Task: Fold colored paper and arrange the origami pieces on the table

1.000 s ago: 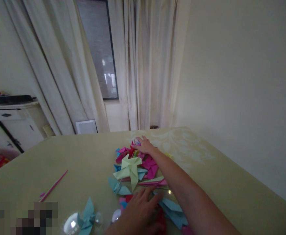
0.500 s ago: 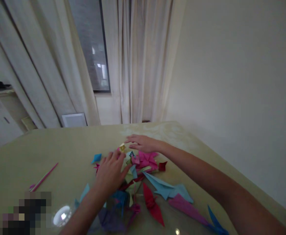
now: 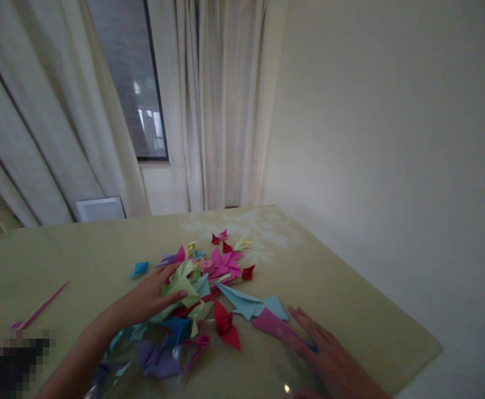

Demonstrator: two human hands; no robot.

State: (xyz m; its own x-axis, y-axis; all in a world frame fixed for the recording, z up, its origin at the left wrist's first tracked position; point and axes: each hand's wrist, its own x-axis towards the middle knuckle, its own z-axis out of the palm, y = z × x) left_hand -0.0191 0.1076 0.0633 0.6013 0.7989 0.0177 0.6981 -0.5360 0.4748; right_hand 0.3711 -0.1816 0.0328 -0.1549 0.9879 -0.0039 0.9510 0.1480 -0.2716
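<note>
A heap of coloured origami pieces lies on the table, among them a pink star-like fold [image 3: 225, 262], a red fold [image 3: 226, 325] and a light-blue fold [image 3: 246, 302]. My left hand [image 3: 153, 293] rests against the heap's left side, thumb and fingers apart around pale-green folded paper [image 3: 181, 287]. To the right, my right hand [image 3: 323, 352] lies low with fingers stretched out, beside a magenta pointed fold [image 3: 273, 322]. Its palm partly covers a blue piece. A purple fold [image 3: 157, 359] and a dark-pink fold [image 3: 199, 349] lie nearer me.
A thin pink-and-white stick [image 3: 43, 306] lies on the table [image 3: 350, 293] at the left. A blue fold [image 3: 139, 269] sits apart from the heap. Beyond the table are curtains [image 3: 221, 111] and a window [image 3: 130, 83]; a wall [image 3: 383, 138] rises at the right.
My right hand has swung from the heap's far side to the near right, uncovering small red, pink and yellow folds. My left hand stays at the heap's left side. The view has shifted right.
</note>
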